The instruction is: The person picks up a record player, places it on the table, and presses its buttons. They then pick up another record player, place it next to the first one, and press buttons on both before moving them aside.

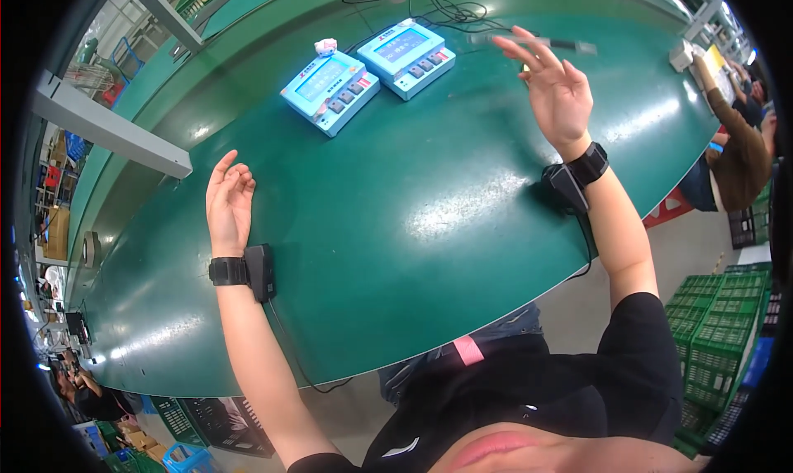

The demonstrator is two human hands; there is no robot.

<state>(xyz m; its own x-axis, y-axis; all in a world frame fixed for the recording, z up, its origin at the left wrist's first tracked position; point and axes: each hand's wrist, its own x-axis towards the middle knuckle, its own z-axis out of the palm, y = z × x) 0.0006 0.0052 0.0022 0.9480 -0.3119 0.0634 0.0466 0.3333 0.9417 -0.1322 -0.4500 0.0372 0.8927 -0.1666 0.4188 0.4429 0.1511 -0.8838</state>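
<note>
A person in a black short-sleeved shirt (pixel 496 394) holds both bare hands out at a long green worktable (pixel 355 217), forearms reaching in from its near edge. The right hand (pixel 557 97), palm turned up and fingers spread apart, is at a slim black-and-clear tool (pixel 572 45) toward the table's far edge; the tool is blurred and passes behind the fingers, so whether any of them clamp it cannot be told. The left hand (pixel 230 204), fingers loosely bent and apart from anything on the table, is nearer the left end. Between the hands, close to the far edge, two light-blue control boxes with lit screens stand at an angle just beside each other: the left box (pixel 330 93) carries a small pink-and-white figurine (pixel 325 47) at its top, and the right box (pixel 406 58) sits nearer the tool. Black cables (pixel 454 12) lie tangled along the far edge behind them. A black wristband circles each wrist, the left (pixel 228 270) and the right (pixel 589 163), each bearing a dark device with a thin cord. Past the right end, a co-worker in a brown top (pixel 739 171) appears, above stacked green crates (pixel 706 332)
</note>
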